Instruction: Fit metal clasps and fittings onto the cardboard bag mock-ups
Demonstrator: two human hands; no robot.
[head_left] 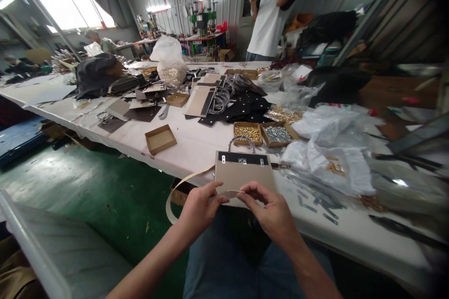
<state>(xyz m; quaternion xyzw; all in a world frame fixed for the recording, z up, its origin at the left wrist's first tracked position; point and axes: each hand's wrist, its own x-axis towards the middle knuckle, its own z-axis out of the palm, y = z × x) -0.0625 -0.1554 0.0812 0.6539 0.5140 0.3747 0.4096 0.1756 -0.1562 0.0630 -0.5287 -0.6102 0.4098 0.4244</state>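
A beige handbag point(242, 175) with a black top band, silver metal fittings and a plastic-wrapped handle lies at the table's near edge. A long, narrow beige strap point(171, 201) runs from its left side, loops out past my left wrist and comes back between my hands. In front of the bag, my left hand point(200, 204) pinches the strap between thumb and fingers. Just to the right, my right hand point(269, 203) is closed on the strap near its end. A short strap end with a metal buckle point(282, 165) sticks out at the bag's right side.
Open boxes of gold rivets point(247, 133) and silver rivets point(277, 133) stand behind the bag. Left of them is an open cardboard box point(160, 139). Bag panels point(200, 100) and plastic bags point(326, 149) cover much of the table. Across it, a person point(268, 14) holds a phone.
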